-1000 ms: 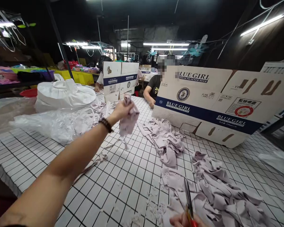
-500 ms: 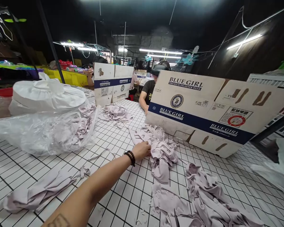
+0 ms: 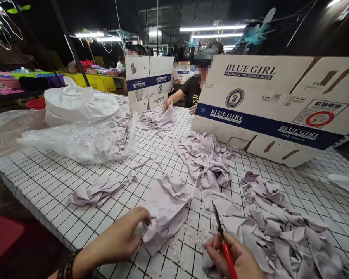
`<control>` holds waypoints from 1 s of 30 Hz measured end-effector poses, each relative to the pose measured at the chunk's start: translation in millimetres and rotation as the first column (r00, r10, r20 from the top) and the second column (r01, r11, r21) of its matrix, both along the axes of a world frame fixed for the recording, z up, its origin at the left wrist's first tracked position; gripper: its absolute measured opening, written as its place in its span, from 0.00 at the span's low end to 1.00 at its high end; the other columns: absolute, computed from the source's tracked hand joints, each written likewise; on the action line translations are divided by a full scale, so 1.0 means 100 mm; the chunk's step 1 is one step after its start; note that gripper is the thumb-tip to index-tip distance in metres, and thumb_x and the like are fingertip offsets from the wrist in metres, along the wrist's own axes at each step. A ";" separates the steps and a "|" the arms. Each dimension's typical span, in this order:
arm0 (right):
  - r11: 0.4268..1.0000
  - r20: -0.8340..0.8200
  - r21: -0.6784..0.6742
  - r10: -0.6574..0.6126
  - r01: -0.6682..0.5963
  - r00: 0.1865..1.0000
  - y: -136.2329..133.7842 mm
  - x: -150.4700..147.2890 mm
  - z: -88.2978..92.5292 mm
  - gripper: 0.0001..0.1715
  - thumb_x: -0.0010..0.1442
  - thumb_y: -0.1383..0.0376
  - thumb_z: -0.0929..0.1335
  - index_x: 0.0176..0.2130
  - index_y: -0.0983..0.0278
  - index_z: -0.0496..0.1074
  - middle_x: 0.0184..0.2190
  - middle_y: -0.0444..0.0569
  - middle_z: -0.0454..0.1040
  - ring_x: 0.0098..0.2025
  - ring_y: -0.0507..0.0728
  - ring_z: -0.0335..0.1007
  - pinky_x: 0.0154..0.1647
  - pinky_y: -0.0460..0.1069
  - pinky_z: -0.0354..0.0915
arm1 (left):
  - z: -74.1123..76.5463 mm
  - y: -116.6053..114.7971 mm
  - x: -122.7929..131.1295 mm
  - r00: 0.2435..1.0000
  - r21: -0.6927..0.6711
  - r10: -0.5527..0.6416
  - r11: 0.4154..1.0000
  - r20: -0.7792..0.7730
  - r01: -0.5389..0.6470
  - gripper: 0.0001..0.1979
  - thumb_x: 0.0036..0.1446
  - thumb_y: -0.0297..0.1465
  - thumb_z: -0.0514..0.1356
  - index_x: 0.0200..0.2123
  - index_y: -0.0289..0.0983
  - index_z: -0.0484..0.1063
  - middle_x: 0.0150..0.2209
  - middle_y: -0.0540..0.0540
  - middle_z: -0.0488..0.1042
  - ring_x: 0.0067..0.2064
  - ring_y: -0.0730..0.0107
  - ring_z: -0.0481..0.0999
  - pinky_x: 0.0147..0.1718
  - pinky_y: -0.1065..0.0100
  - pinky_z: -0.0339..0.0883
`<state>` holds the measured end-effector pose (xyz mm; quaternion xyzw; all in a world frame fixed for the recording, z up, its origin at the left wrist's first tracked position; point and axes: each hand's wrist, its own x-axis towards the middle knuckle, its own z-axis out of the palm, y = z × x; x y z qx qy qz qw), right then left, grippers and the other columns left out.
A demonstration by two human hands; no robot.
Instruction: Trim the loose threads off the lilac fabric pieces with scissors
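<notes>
My left hand (image 3: 120, 234), a beaded bracelet at its wrist, has curled fingers at the near left edge of a pale mauve cloth piece (image 3: 167, 207). Its fingertips appear to grip that edge; the contact is partly hidden. A thin strap runs from the cloth's right side. In my right hand (image 3: 235, 254) are red-handled scissors (image 3: 218, 221), dark blades pointing away and up from the table. Under and beside this hand lies a large heap of the same cloth (image 3: 291, 221). Farther off is another cloth pile (image 3: 205, 159).
A cardboard beer box (image 3: 258, 97) stands at the right, a smaller box (image 3: 149, 83) farther back. Clear plastic bags (image 3: 72, 143) and a white bundle (image 3: 78, 102) occupy the left. Across the grid-patterned table, a co-worker's hand (image 3: 168, 104) lifts cloth. Small scraps (image 3: 174, 248) lie nearby.
My left hand has come back from the middle pile toward me, and a cloth piece now lies beside it. My right hand with the scissors has entered view. The co-worker now lifts cloth.
</notes>
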<state>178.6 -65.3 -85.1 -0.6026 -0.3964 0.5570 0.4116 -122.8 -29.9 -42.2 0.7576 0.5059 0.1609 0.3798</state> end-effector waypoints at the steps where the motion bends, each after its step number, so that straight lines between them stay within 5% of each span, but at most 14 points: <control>1: 1.000 0.038 0.000 0.010 -0.010 0.999 0.02 0.00 0.04 0.26 0.41 0.47 0.77 0.26 0.62 0.68 0.22 0.44 0.71 0.20 0.50 0.62 0.19 0.45 0.58 | -0.01 0.00 0.03 0.997 0.029 0.074 0.997 0.010 -0.074 0.16 0.52 0.18 0.52 0.42 0.39 0.68 0.44 0.45 0.73 0.47 0.63 0.72 0.45 0.63 0.66; 4: 1.000 0.158 -0.020 0.000 0.003 0.987 0.06 0.05 0.15 0.20 0.47 0.50 0.75 0.32 0.62 0.72 0.27 0.46 0.75 0.25 0.53 0.67 0.22 0.46 0.61 | -0.04 0.17 0.32 0.983 0.124 0.171 0.976 0.060 -0.177 0.10 0.57 0.24 0.53 0.41 0.38 0.69 0.43 0.44 0.72 0.44 0.62 0.72 0.44 0.62 0.67; 9: 1.000 0.226 0.017 -0.019 0.016 0.974 0.00 0.11 0.25 0.19 0.49 0.52 0.73 0.35 0.62 0.73 0.30 0.47 0.76 0.27 0.55 0.68 0.24 0.47 0.62 | -0.10 0.60 1.06 0.991 0.221 0.048 0.975 -0.124 -0.020 0.18 0.56 0.38 0.61 0.46 0.33 0.71 0.47 0.38 0.72 0.49 0.53 0.70 0.48 0.56 0.67; 13: 0.992 0.316 0.111 0.015 -0.053 0.949 0.22 0.09 0.37 0.15 0.53 0.56 0.70 0.39 0.62 0.71 0.30 0.47 0.75 0.30 0.56 0.69 0.28 0.48 0.63 | -0.19 0.73 1.26 0.971 0.201 0.032 0.979 -0.239 0.017 0.11 0.55 0.33 0.61 0.39 0.32 0.76 0.43 0.36 0.74 0.46 0.50 0.72 0.44 0.55 0.67; 16: 0.940 0.495 0.188 0.161 -0.286 0.854 0.65 0.00 0.47 0.11 0.55 0.63 0.65 0.40 0.61 0.71 0.26 0.43 0.71 0.25 0.54 0.63 0.25 0.47 0.57 | -0.22 0.54 1.16 0.964 0.236 0.069 0.972 -0.256 -0.007 0.17 0.56 0.31 0.58 0.49 0.32 0.72 0.48 0.34 0.71 0.50 0.49 0.70 0.47 0.54 0.66; 19: 0.885 0.495 0.195 0.283 -0.422 0.822 1.09 -0.12 0.45 0.07 0.45 0.70 0.68 0.29 0.61 0.71 0.26 0.43 0.71 0.28 0.54 0.62 0.29 0.47 0.58 | -0.26 0.21 0.95 0.947 0.234 0.127 0.970 -0.296 -0.057 0.30 0.52 0.33 0.59 0.58 0.32 0.64 0.56 0.32 0.65 0.54 0.45 0.66 0.50 0.49 0.63; 24: 0.850 0.445 0.137 0.407 -0.509 0.798 1.35 -0.22 0.38 0.10 0.40 0.73 0.70 0.20 0.61 0.66 0.21 0.43 0.67 0.26 0.54 0.58 0.28 0.49 0.55 | -0.30 -0.05 0.51 0.906 0.143 0.203 0.977 -0.373 -0.160 0.15 0.51 0.25 0.55 0.43 0.36 0.74 0.45 0.39 0.75 0.47 0.53 0.73 0.45 0.57 0.66; 27: 0.847 0.366 0.098 0.458 -0.523 0.810 1.23 -0.18 0.52 0.09 0.42 0.69 0.72 0.23 0.61 0.67 0.20 0.40 0.63 0.24 0.52 0.55 0.26 0.48 0.54 | -0.04 0.14 0.19 0.875 0.104 0.341 0.940 -0.343 -0.326 0.13 0.54 0.24 0.54 0.39 0.38 0.75 0.38 0.43 0.78 0.37 0.58 0.77 0.35 0.62 0.68; 30: 0.847 0.265 0.122 0.475 -0.518 0.839 1.00 -0.17 0.79 0.13 0.45 0.62 0.74 0.29 0.62 0.67 0.21 0.38 0.60 0.24 0.50 0.55 0.26 0.47 0.55 | 0.46 0.48 0.01 0.869 0.375 0.463 0.847 -0.173 -0.376 0.12 0.56 0.25 0.54 0.41 0.37 0.75 0.40 0.43 0.78 0.37 0.60 0.77 0.35 0.63 0.70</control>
